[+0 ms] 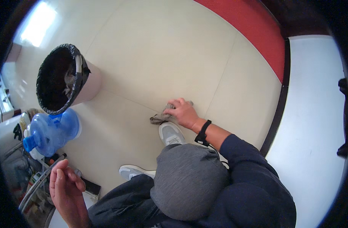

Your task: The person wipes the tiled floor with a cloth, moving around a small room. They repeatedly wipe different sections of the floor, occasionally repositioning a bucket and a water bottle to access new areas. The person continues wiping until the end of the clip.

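My right hand (pixel 183 112) grips a crumpled grey-brown cloth (pixel 159 118), part of which hangs out to the left beyond my fingers. The cloth is just past the toe of my grey shoe (pixel 171 133); I cannot tell whether it touches the floor. Around my right wrist is a black strap with a small device (pixel 202 136) and a cable. My left hand (pixel 66 188) is raised at the lower left with fingers loosely bent and nothing in them. It is nearest to a metal-framed rack (pixel 38 188) holding assorted items.
A pink bin (pixel 91 82) with a black liner stands at the left, some litter inside. Below it a blue water-cooler bottle (pixel 50 132) lies on its side. Glossy cream tiles (pixel 162 57) cover the floor. A red panel (pixel 248 31) and a white surface (pixel 308 114) edge the right.
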Motion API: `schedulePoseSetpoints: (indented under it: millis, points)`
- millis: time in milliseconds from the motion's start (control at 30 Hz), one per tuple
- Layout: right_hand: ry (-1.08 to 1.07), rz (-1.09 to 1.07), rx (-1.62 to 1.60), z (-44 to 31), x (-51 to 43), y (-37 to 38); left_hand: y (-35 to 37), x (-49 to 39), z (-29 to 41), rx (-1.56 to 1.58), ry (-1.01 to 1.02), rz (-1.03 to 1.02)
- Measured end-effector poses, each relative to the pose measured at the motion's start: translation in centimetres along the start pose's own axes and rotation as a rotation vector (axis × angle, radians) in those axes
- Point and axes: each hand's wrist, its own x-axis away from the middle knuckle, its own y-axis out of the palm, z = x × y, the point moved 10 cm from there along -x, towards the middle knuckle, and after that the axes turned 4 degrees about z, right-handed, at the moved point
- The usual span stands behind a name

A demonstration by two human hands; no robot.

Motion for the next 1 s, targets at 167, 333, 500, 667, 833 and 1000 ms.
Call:
schedulePoseSetpoints:
  millis: [167,333,500,667,833,1000]
  points:
    - [0.322,0.161,-0.336,8.7,7.1,-5.7,-0.1,0.6,-0.5,-0.076,0.018,0.007]
    - [0.752,0.455,-0.395,22.0,20.8,-9.3,-0.3,0.3,-0.5,-0.069,0.016,0.013]
    - [1.527,0.733,-0.591,36.0,35.6,-6.6,-0.5,-0.1,-1.1,-0.048,0.0,0.046]
    - [1.587,0.326,-0.117,42.0,28.0,-5.3,-0.7,-0.3,-1.5,-0.062,-0.015,0.061]
    - [1.478,0.191,0.195,34.4,12.2,-7.4,-0.3,-0.6,-1.3,-0.092,0.023,0.012]
    - [1.066,0.064,0.265,21.0,0.2,-6.0,-0.3,-0.8,-0.7,-0.086,0.053,-0.015]
